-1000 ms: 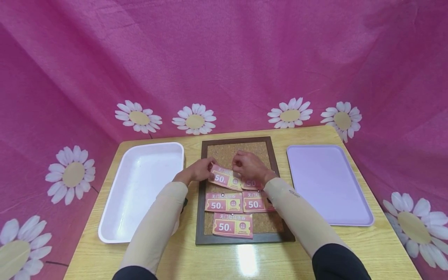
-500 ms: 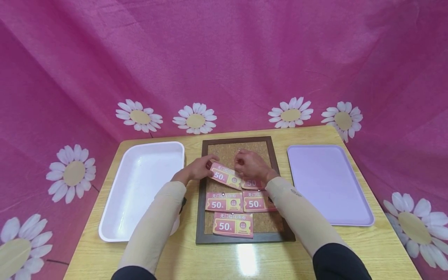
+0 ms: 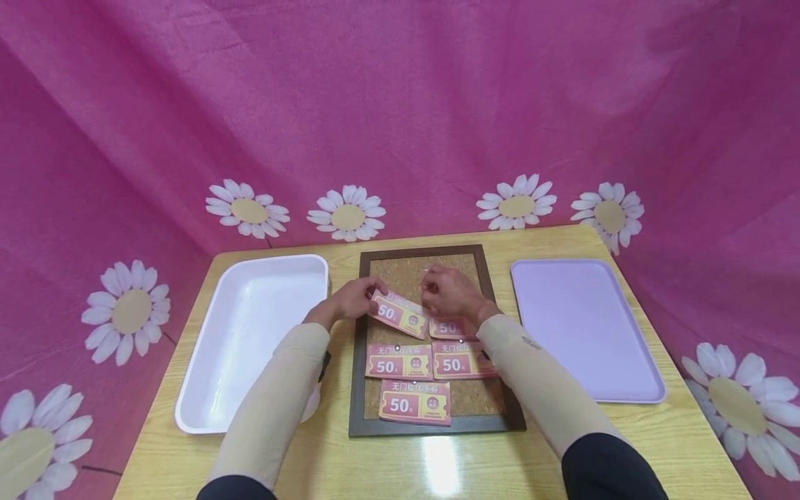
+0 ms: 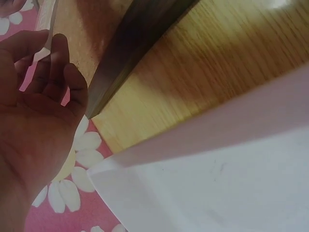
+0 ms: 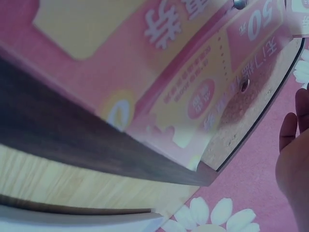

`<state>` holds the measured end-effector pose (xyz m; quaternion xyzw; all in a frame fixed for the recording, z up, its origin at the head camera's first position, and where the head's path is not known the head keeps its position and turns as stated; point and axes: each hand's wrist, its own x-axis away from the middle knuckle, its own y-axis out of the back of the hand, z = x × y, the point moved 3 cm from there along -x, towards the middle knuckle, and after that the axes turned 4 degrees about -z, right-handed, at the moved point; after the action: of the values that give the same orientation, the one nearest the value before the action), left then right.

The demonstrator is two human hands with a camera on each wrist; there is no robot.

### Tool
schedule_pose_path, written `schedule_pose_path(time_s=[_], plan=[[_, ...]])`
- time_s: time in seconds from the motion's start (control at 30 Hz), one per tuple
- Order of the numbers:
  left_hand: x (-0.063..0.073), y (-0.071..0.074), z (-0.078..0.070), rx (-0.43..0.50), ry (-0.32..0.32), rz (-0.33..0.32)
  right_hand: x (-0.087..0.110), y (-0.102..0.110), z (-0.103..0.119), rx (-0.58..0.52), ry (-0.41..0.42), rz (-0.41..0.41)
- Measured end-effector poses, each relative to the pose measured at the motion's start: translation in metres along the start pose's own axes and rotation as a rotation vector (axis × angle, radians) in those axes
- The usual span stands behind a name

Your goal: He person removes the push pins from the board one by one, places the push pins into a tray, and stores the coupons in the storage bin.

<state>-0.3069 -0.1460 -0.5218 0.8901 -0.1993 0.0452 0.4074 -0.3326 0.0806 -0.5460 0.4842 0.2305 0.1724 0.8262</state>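
A framed cork board [image 3: 481, 403] lies on the table, bearing several pink-and-yellow 50-yuan coupons, such as the lowest one [image 3: 415, 403]. Small round pins show at coupon tops, one pin [image 5: 245, 86] clearly in the right wrist view. My left hand [image 3: 354, 298] pinches the left end of a tilted coupon [image 3: 400, 314] between thumb and fingers; the left wrist view shows the coupon [image 4: 42, 54] edge-on there. At its other end my right hand [image 3: 455, 292] hovers with bent fingers, overlapping a further coupon [image 3: 446, 326]. I cannot tell whether those right fingertips hold something small.
A deep white tray [image 3: 203, 347] stands left of the board, close under my left forearm. To the right lies a shallow lilac tray [image 3: 587, 326]. A pink daisy-print cloth [image 3: 400, 125] hangs behind the wooden table [image 3: 337, 458].
The coupon in my left hand has tilted more and shifted slightly left and up with that hand. My right hand has moved a little right and away from me.
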Motion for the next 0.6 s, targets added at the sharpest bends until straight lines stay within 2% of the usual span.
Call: schedule_pose_path(time_s=[0.3, 0.4, 0.6], plan=[[0.002, 0.007, 0.002, 0.046, -0.038, -0.045, 0.003, 0.011, 0.0, 0.042, 0.048, -0.046], [0.002, 0.008, 0.001, 0.057, -0.026, -0.05, 0.002, 0.013, -0.001, 0.066, 0.059, -0.046], [0.004, 0.012, 0.001, 0.082, -0.017, -0.05, 0.003, 0.017, -0.004, 0.091, 0.02, -0.009]])
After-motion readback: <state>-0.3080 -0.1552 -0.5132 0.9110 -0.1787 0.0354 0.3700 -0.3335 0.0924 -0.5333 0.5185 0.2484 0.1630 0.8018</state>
